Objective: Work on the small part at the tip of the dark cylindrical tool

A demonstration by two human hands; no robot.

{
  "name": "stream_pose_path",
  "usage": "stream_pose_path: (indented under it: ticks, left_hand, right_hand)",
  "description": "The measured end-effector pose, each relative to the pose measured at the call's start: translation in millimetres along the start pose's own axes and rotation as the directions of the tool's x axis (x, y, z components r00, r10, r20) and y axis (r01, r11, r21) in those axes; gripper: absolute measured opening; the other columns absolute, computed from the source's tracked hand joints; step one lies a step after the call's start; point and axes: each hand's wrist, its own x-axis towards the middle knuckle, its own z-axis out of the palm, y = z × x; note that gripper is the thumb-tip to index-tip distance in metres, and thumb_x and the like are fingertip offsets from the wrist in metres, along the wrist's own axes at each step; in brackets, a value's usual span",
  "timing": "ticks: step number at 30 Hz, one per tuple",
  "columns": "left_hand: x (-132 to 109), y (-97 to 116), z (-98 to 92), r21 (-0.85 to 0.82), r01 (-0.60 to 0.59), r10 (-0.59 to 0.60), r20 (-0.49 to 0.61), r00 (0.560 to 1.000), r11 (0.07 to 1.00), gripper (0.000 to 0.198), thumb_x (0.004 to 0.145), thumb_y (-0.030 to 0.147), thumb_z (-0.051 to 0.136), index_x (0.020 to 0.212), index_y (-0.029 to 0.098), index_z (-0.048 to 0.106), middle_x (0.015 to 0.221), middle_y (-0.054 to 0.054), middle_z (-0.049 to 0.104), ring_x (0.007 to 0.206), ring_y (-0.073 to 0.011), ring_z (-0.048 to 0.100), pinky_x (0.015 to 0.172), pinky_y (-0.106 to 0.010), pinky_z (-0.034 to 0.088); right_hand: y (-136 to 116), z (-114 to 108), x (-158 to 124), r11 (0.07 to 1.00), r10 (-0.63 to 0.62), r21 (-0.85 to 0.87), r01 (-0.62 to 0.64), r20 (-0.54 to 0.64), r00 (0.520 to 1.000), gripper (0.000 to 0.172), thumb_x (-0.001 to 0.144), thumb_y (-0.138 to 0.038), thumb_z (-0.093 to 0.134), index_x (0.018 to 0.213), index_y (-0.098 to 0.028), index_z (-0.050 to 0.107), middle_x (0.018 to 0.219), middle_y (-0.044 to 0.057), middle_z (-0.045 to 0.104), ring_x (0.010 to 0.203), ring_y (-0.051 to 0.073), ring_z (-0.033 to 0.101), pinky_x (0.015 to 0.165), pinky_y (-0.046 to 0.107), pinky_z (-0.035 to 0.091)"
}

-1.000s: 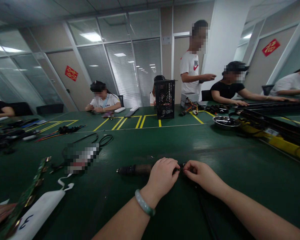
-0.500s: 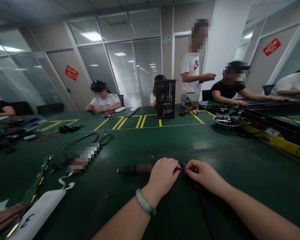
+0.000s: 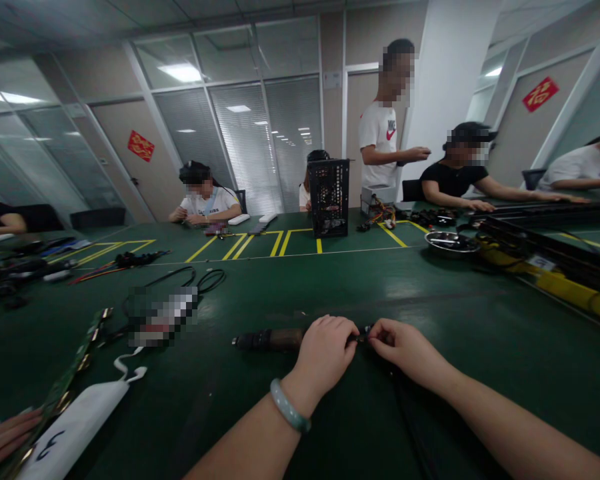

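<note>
1. Hidden: fingertips of both hands cover most of a small black connector [image 3: 364, 336], so its shape is hard to make out. A pixelated object [image 3: 163, 317] at left is unreadable.
2. Pose: the left hand [image 3: 326, 355], wearing a pale green bangle [image 3: 289, 405], and the right hand [image 3: 405, 350] reach forward, both grips pinched together on the connector at lower centre. A dark cylindrical sleeve [image 3: 270, 340] extends leftward from it along the green surface [image 3: 430, 293].
3. Writing: a Nike swoosh [image 3: 391, 133] marks a standing co-worker's white T-shirt [image 3: 375, 150].

Glass-and-metal partition walls [image 3: 40, 153] along the far side; grey slatted blinds [image 3: 245, 140] behind the glass; bright ceiling panel lights [image 3: 180, 73] overhead; beige doors [image 3: 115, 167] with red paper charms [image 3: 141, 145]; a white square pillar [image 3: 453, 80] at back right; black office chairs [image 3: 97, 217] beyond a long green-topped workbench [image 3: 380, 280].
</note>
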Motion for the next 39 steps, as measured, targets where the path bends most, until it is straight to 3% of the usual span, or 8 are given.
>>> stream_pose_path:
  ticks: [16,22,29,33,39]
  left_hand:
    - [0.1,1.9,-1.6,0.018,0.037,-0.038,0.020,0.999,0.999,0.014,0.085,0.018,0.062,0.098,0.022,0.059,0.099,0.000,0.063,0.095,-0.0199,0.058,0.092,-0.040,0.043]
    - [0.4,0.8,-1.6,0.019,0.026,-0.026,0.016,1.000,0.999,0.014,0.083,0.016,0.064,0.094,0.022,0.059,0.095,0.001,0.063,0.092,-0.0203,0.057,0.090,-0.039,0.043]
    - [0.0,1.1,-1.3,0.024,0.016,-0.016,0.004,1.000,1.000,0.017,0.083,0.023,0.068,0.097,0.022,0.059,0.098,0.000,0.063,0.096,-0.0210,0.057,0.094,-0.040,0.041]
    - [0.7,2.2,-2.0,0.039,-0.015,0.014,0.013,1.000,0.999,0.010,0.086,0.019,0.063,0.096,0.022,0.060,0.099,0.000,0.063,0.096,-0.0196,0.057,0.097,-0.040,0.039]
    - [1.4,4.4,-4.7,0.052,-0.074,0.072,0.037,0.997,0.996,0.015,0.088,0.013,0.057,0.098,0.024,0.062,0.102,0.001,0.064,0.101,-0.0176,0.058,0.105,-0.040,0.034]
  right_hand:
    - [-4.1,-1.8,0.7,0.995,0.024,-0.095,-0.025,-0.008,1.000,0.013,0.086,-0.029,0.054,0.086,-0.020,0.063,0.075,0.000,0.067,0.065,0.015,0.061,0.057,0.024,0.042]
    - [-3.2,0.6,1.0,0.996,-0.041,-0.080,0.039,-0.016,0.999,0.012,0.086,-0.028,0.055,0.085,-0.020,0.065,0.080,0.000,0.068,0.072,0.015,0.061,0.063,0.024,0.043]
    - [-6.6,0.9,0.5,0.998,-0.013,-0.064,0.013,-0.011,1.000,0.014,0.087,-0.029,0.054,0.086,-0.021,0.065,0.082,0.000,0.069,0.072,0.016,0.061,0.063,0.024,0.042]
    - [-4.3,2.6,0.6,0.999,-0.006,-0.039,0.006,-0.006,1.000,0.013,0.087,-0.029,0.054,0.086,-0.020,0.064,0.079,0.000,0.068,0.070,0.016,0.061,0.061,0.024,0.042]
    - [-1.2,3.5,0.6,0.999,0.000,-0.054,0.001,0.014,1.000,0.014,0.087,-0.030,0.054,0.088,-0.022,0.065,0.079,-0.001,0.069,0.069,0.016,0.062,0.061,0.024,0.042]
